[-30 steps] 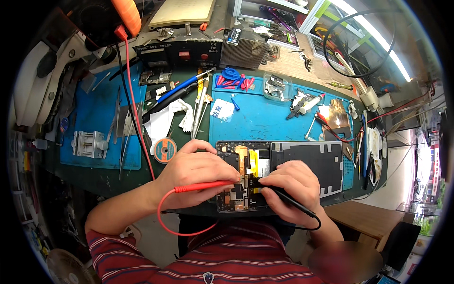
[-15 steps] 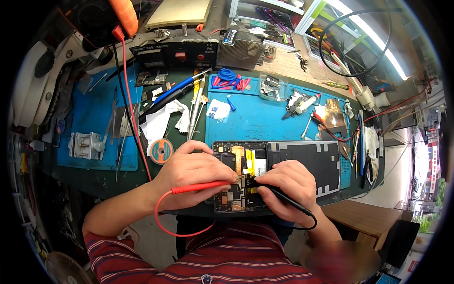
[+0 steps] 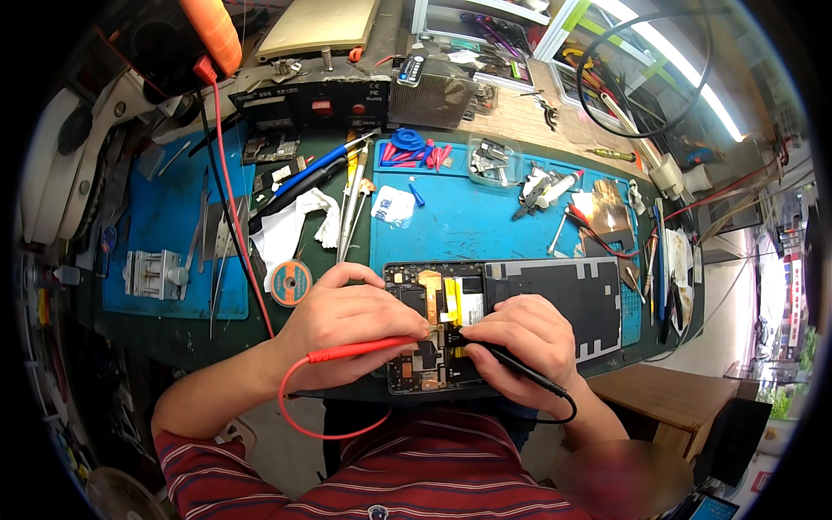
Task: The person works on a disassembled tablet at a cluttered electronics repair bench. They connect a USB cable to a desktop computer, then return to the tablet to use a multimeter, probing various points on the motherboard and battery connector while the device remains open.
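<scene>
An opened phone (image 3: pixel 424 282) lies crosswise near the bench's front edge, its circuit board, copper strip and yellow tape exposed. Pinched in my left hand (image 3: pixel 351 316) is a red multimeter probe (image 3: pixel 360 348), pointing at the board's middle; its tip is hidden by my fingers. My right hand (image 3: pixel 533 334) grips a black multimeter probe (image 3: pixel 524 371) slanting toward the same area. Whether either tip touches a contact cannot be made out. A dark phone-shaped panel (image 3: pixel 559 299) with grey patches lies against the opened phone's right side, beside my right hand.
An orange-edged multimeter (image 3: pixel 169 43) stands upper left, its red and black leads hanging down. A solder spool (image 3: pixel 291 282) sits by my left hand, with tweezers (image 3: pixel 351 212) behind. Small parts, a plastic box (image 3: pixel 494 159) and tools lie on the blue mat (image 3: pixel 451 234).
The view has shifted slightly, so the bench items appear a little to the left. Both hands keep their hold on the probes, in nearly the same place over the board.
</scene>
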### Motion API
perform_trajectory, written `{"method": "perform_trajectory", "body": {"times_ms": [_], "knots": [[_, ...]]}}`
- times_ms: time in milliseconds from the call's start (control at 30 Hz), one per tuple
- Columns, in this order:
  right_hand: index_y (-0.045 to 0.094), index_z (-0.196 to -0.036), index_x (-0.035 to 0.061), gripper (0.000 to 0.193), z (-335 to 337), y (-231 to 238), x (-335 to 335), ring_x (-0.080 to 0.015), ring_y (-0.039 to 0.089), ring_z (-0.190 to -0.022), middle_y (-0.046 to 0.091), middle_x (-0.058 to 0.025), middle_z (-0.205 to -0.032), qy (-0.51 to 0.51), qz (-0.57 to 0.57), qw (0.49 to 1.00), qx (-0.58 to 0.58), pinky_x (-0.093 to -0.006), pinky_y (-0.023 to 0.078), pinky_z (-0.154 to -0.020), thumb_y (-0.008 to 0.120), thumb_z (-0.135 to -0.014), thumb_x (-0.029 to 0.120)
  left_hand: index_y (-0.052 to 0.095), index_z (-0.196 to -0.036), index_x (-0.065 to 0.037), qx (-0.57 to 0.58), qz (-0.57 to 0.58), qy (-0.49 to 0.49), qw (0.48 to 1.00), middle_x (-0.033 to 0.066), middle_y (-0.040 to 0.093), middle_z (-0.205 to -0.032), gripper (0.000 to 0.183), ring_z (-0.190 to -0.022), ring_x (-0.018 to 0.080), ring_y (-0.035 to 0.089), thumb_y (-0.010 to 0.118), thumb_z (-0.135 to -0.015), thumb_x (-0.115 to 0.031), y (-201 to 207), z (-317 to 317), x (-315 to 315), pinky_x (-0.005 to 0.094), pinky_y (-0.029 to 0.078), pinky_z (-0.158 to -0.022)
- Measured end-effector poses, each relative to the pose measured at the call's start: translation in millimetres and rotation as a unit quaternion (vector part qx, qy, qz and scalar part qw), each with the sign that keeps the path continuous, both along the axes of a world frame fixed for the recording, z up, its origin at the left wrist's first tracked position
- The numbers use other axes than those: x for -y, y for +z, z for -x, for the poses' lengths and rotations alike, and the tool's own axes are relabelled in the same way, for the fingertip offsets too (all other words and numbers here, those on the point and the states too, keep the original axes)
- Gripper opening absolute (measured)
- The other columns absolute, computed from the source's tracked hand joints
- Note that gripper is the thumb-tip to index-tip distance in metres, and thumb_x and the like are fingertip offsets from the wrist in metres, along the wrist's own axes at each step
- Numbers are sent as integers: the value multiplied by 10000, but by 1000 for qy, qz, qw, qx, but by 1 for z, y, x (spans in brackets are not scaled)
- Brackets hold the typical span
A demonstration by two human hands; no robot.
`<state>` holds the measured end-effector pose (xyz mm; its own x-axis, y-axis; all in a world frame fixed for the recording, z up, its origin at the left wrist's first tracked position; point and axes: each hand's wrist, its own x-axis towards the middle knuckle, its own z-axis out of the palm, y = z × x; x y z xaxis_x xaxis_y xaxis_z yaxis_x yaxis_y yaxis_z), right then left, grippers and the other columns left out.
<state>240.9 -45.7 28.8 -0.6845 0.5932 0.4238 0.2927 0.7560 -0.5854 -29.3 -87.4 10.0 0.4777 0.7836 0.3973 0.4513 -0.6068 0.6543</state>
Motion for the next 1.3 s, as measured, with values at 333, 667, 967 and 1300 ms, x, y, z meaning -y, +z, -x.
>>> {"method": "perform_trajectory", "body": {"times_ms": [333, 667, 967, 1300], "knots": [[720, -967, 76, 202, -1, 0, 2, -234, 678, -803, 720, -43, -883, -8, -2, 1000, 5, -354, 529, -750, 805, -785, 51, 729, -1080, -136, 26, -54, 25, 998, 43, 728, -1089, 336, -893, 205, 681, 774, -763, -35, -1, -1, 4, 341, 486, -799], [721, -965, 83, 182, -2, -1, 3, -226, 670, -802, 706, -36, -871, -15, -4, 1000, 4, -347, 525, -753, 800, -800, 72, 754, -1230, -146, -135, -118, 41, 983, 21, 559, -1031, 536, -930, 234, 563, 777, -697, -105, -2, -13, 5, 364, 479, -777], [722, -958, 75, 173, -3, -2, 3, -218, 669, -791, 708, -31, -871, -14, -17, 1000, -7, -356, 528, -743, 802, -805, 74, 757, -1220, -140, -180, -146, 49, 972, 25, 551, -1045, 528, -957, 246, 557, 767, -693, -114, -1, -15, 8, 369, 506, -808], [721, -935, 81, 183, -3, -1, 3, -190, 674, -790, 708, -16, -860, -14, -21, 1000, -12, -360, 542, -839, 799, -772, 53, 753, -1202, -89, -81, -103, 54, 990, 38, 542, -945, 467, -800, 225, 560, 814, -740, -103, -5, -11, 3, 362, 469, -704]]}}
